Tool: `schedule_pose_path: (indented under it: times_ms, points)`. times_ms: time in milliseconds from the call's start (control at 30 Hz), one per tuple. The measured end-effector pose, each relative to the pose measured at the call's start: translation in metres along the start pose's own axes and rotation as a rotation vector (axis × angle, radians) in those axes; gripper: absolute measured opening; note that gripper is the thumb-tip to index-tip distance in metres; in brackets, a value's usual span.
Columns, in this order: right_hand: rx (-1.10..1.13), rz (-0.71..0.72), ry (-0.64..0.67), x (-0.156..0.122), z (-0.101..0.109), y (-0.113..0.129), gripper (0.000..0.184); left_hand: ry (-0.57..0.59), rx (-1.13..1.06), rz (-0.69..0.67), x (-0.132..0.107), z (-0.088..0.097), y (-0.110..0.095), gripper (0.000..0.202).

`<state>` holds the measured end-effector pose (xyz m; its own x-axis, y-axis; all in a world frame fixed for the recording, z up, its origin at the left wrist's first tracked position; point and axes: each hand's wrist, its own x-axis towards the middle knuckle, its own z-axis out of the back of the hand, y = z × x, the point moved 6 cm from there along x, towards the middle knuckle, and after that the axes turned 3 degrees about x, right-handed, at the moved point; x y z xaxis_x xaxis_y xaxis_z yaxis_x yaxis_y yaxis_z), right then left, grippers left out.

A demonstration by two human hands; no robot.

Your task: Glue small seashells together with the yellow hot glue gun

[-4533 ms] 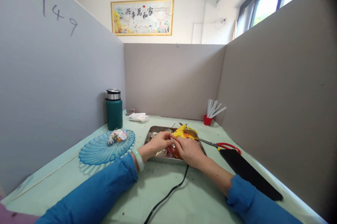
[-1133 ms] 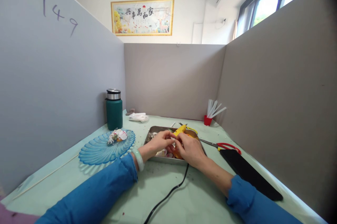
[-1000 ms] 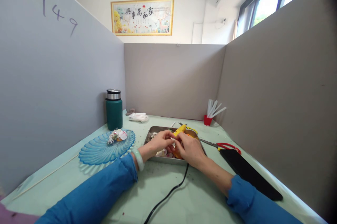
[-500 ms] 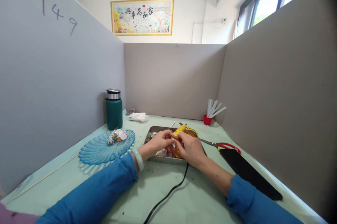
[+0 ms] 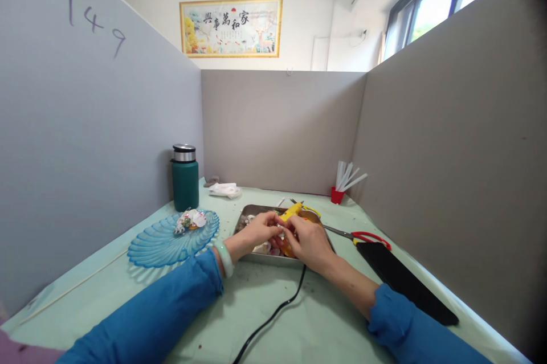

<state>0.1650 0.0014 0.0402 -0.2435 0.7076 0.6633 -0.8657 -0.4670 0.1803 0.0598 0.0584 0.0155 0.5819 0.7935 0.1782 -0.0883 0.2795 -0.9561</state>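
Observation:
Over the metal tray (image 5: 273,261), both my hands meet with fingertips pinched close together. My left hand (image 5: 260,229), a pale green bangle at its wrist, is closed at the fingers. Facing it, my right hand (image 5: 311,240) is closed too. Between the fingertips is a small whitish piece (image 5: 281,233), mostly hidden; its kind I cannot make out. A yellow glue gun (image 5: 293,211) lies in the tray just behind the hands, partly covered by them. Several seashells (image 5: 261,248) lie in the tray below my left hand.
A blue glass plate (image 5: 149,247) bearing a shell cluster (image 5: 190,220) stands left, before a green bottle (image 5: 185,184). To the right are red-handled scissors (image 5: 371,237), a black flat object (image 5: 404,281) and a red cup (image 5: 337,196) of white sticks. A black cord (image 5: 277,311) runs toward me.
Almost nothing differs. The fingers have shifted very slightly around the small whitish piece, which shows a little more between them.

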Motion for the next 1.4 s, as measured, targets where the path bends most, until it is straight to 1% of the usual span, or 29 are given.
schedule_pose_path:
  times_ms: [200, 500, 867, 1200, 1400]
  points:
    - [0.01, 0.033, -0.008, -0.0003, -0.0008, 0.0007, 0.015, 0.011, 0.025, 0.008, 0.0003, -0.0001, 0.003, 0.018]
    - [-0.018, 0.025, -0.006, -0.001, -0.0006, 0.0009, 0.014, 0.041, 0.034, -0.015, 0.0012, -0.0012, 0.0038, 0.02]
    - [-0.064, 0.012, -0.004, 0.0008, -0.0031, -0.0009, 0.015, 0.027, 0.063, -0.013, 0.0006, -0.001, 0.002, 0.019]
    - [-0.061, 0.004, 0.003, -0.0006, -0.0023, -0.0011, 0.014, 0.035, 0.074, -0.016, 0.0014, -0.0003, 0.0025, 0.017]
    - [-0.04, 0.002, -0.005, 0.0001, -0.0022, -0.0013, 0.015, 0.01, 0.075, -0.018, 0.0021, 0.0002, 0.002, 0.017]
